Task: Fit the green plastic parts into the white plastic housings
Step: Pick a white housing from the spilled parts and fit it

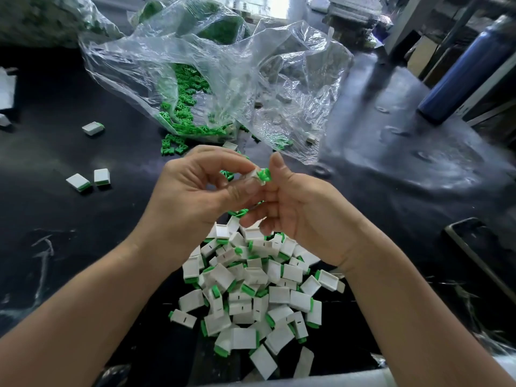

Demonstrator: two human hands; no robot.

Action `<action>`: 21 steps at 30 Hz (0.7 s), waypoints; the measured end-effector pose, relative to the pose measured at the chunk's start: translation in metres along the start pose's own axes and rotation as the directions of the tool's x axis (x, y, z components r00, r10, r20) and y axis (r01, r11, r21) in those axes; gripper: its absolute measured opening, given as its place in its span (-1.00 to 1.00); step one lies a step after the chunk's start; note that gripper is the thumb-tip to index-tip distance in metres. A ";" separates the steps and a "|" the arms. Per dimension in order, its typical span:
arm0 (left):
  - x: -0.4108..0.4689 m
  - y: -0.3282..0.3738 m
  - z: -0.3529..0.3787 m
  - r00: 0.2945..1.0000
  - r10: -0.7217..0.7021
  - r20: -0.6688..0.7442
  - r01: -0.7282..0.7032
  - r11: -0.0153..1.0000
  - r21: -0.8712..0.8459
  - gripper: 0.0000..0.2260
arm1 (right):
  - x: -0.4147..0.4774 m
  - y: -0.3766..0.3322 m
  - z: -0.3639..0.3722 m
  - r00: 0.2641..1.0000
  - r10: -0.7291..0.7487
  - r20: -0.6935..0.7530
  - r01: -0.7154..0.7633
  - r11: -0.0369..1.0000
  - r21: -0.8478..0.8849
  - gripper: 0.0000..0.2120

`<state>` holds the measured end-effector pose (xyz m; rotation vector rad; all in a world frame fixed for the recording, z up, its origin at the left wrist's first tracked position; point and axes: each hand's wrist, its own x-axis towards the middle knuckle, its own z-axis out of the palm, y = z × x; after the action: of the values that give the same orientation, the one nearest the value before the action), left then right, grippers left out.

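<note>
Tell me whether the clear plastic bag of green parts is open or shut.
Open. The mouth of the clear plastic bag gapes toward the person, and green parts spill onto the black table.

The left hand (pixel 195 188), right hand (pixel 301 208) and forearms (pixel 97 317) are bare.

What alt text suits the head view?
The left hand pinches a white housing and the right hand a green plastic part against it, above a pile of assembled housings on a dark table. Behind, a clear plastic bag spills loose green parts.
</note>
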<state>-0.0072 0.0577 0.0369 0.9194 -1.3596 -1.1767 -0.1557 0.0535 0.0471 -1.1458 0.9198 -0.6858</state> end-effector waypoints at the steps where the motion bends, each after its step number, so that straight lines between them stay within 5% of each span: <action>1: 0.000 0.000 0.000 1.000 -0.002 -0.007 0.002 1.000 0.007 -0.80 | 0.000 0.000 0.002 1.000 0.002 0.030 -0.003 0.999 0.032 -0.51; 21: -0.002 0.001 0.005 0.994 0.015 0.109 -0.014 1.000 -0.016 -0.82 | 0.000 0.006 0.009 0.999 0.052 -0.014 -0.051 0.998 0.044 -0.61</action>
<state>-0.0115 0.0606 0.0382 0.8436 -1.4407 -1.2397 -0.1474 0.0595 0.0426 -1.0760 0.9398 -0.6704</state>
